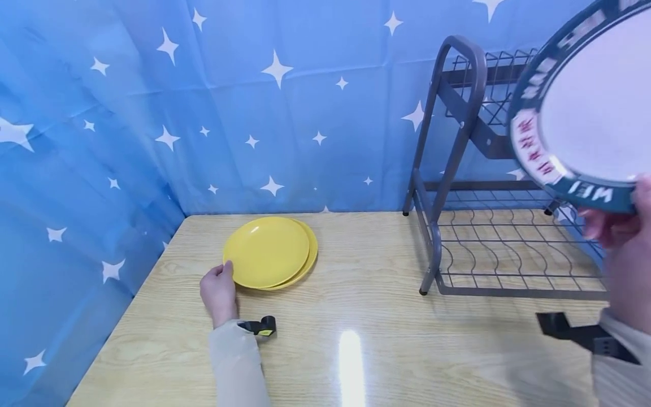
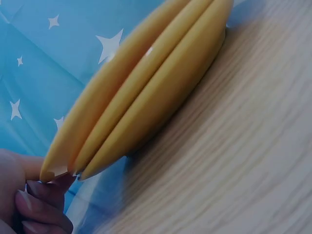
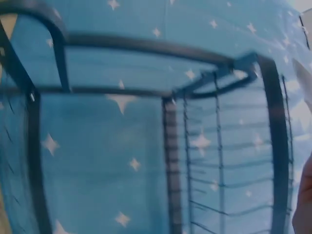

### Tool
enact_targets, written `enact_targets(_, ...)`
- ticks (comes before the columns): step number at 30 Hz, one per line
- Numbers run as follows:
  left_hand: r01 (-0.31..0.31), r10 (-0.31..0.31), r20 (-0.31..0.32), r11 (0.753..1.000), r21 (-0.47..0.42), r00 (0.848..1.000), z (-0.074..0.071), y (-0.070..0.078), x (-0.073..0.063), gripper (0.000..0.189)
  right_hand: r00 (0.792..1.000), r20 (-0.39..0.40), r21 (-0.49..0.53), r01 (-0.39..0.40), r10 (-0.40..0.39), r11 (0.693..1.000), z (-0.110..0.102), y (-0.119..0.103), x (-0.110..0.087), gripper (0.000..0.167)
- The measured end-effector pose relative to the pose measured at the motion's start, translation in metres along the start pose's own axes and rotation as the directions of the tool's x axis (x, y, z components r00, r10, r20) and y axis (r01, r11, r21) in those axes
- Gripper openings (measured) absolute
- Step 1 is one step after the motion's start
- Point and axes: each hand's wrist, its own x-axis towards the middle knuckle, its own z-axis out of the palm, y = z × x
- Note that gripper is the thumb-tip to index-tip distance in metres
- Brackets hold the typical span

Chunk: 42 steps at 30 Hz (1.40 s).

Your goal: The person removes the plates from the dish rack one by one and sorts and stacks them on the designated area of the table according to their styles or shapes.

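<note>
On the left part of the table lies a small stack of yellow plates [image 1: 267,251]. My left hand [image 1: 220,291] pinches the near left rim of the top yellow plate [image 2: 105,92], thumb and fingers at its edge. The left wrist view shows this plate's rim slightly lifted from the yellow plates [image 2: 156,92] under it. High at the right, my right hand [image 1: 628,243] grips the lower rim of a white plate [image 1: 600,107] with a dark green, lettered border. That plate is raised and tilted, its face towards the head camera, and it runs out of the frame.
A grey metal two-tier dish rack [image 1: 432,226] stands at the right of the wooden table [image 1: 386,339], partly behind the raised plate. Its lower wire shelf [image 1: 498,243] sits low over the tabletop. A blue star-patterned curtain [image 1: 305,113] hangs along the back and left.
</note>
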Motion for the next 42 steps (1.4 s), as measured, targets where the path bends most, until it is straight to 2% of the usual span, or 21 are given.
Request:
enact_targets(2,0.001,-0.001,0.027,1.000,0.023,1.000,0.002,0.000,-0.001,0.040,0.998,-0.035,0.066,-0.054,0.057,0.996,0.011,0.002,-0.014,0.026)
enact_targets(3,0.002,-0.003,0.035,1.000,0.030,0.999,0.003,-0.001,-0.001,0.039,0.998,-0.040,0.056,-0.044,0.046,0.997,0.016,0.004,-0.021,0.022)
enact_targets(4,-0.001,0.000,0.039,0.999,0.036,0.999,0.004,-0.001,-0.002,0.039,0.999,-0.041,0.043,-0.012,0.013,0.999,0.022,0.006,-0.027,0.019)
enact_targets(6,-0.005,0.004,0.036,0.999,0.042,0.999,0.006,-0.001,-0.002,0.038,0.998,-0.034,0.084,0.046,-0.043,0.995,0.031,0.012,-0.036,0.012)
enact_targets(8,-0.010,0.009,0.027,0.999,0.045,1.000,0.007,-0.001,-0.003,0.035,0.996,-0.013,0.109,0.089,-0.088,0.990,0.037,0.019,-0.043,0.013)
enact_targets(15,-0.021,0.018,0.043,0.997,0.069,0.999,0.012,0.004,-0.004,0.032,0.998,-0.019,0.143,0.066,-0.064,0.987,0.045,0.028,-0.050,0.023)
enact_targets(18,-0.031,0.030,0.017,0.998,0.051,0.999,0.011,0.008,-0.004,0.032,0.998,-0.007,0.162,0.059,-0.059,0.985,0.048,0.028,-0.051,0.026)
enact_targets(22,-0.052,0.052,0.001,0.998,0.026,0.999,0.009,0.019,-0.005,0.035,0.998,0.039,0.172,0.036,-0.044,0.984,0.053,0.030,-0.054,0.025)
enact_targets(26,-0.087,0.087,0.059,0.996,0.006,0.994,0.008,0.037,-0.010,0.038,0.997,0.070,0.157,0.018,-0.029,0.987,0.055,0.033,-0.059,0.018)
enact_targets(29,-0.125,0.131,0.132,0.991,-0.056,0.983,0.010,0.054,-0.018,0.036,0.996,0.088,0.132,0.016,-0.027,0.991,0.056,0.036,-0.063,0.015)
enact_targets(32,-0.176,0.195,0.219,0.979,-0.105,0.956,0.011,0.072,-0.030,0.037,0.993,0.114,0.084,0.013,-0.023,0.996,0.057,0.037,-0.065,0.012)
enact_targets(34,-0.231,0.253,0.277,0.967,-0.112,0.927,0.011,0.082,-0.039,0.039,0.990,0.137,0.044,0.013,-0.019,0.999,0.057,0.038,-0.067,0.013)
enact_targets(38,-0.359,0.380,0.352,0.925,-0.126,0.855,0.013,0.103,-0.060,0.038,0.985,0.170,-0.047,0.008,0.000,0.999,0.058,0.036,-0.069,0.017)
enact_targets(40,-0.405,0.431,0.387,0.902,-0.153,0.815,0.014,0.112,-0.071,0.037,0.982,0.189,-0.089,0.009,0.008,0.996,0.059,0.036,-0.069,0.018)
enact_targets(42,-0.430,0.468,0.439,0.883,-0.189,0.767,0.015,0.122,-0.082,0.036,0.978,0.208,-0.108,0.011,0.012,0.994,0.060,0.036,-0.070,0.019)
